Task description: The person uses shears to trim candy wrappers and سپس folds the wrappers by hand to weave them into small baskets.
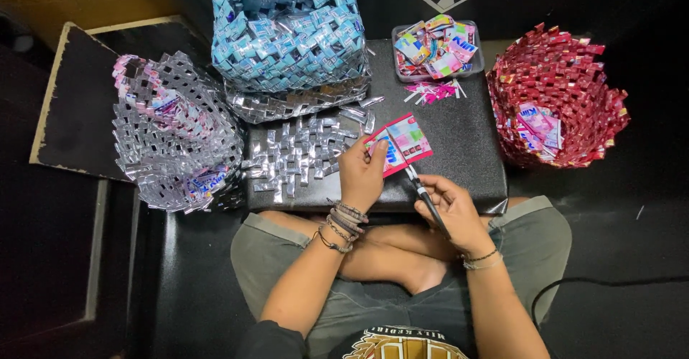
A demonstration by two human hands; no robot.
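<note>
My left hand (361, 172) pinches a flat pink and blue foil wrapper (407, 139) over the black padded work surface (459, 151). My right hand (451, 207) grips black-handled scissors (425, 196) whose blades reach up into the wrapper's lower edge. A flat woven mat of silver foil strips (305, 154) lies just left of my left hand. I sit cross-legged with the surface in front of my knees.
A woven blue basket (291, 32) stands at the back, a silver and pink woven basket (176, 133) at left, a red woven basket (556, 97) holding wrappers at right. A small tray of colourful wrappers (436, 47) sits behind, with cut scraps (433, 91) beside it.
</note>
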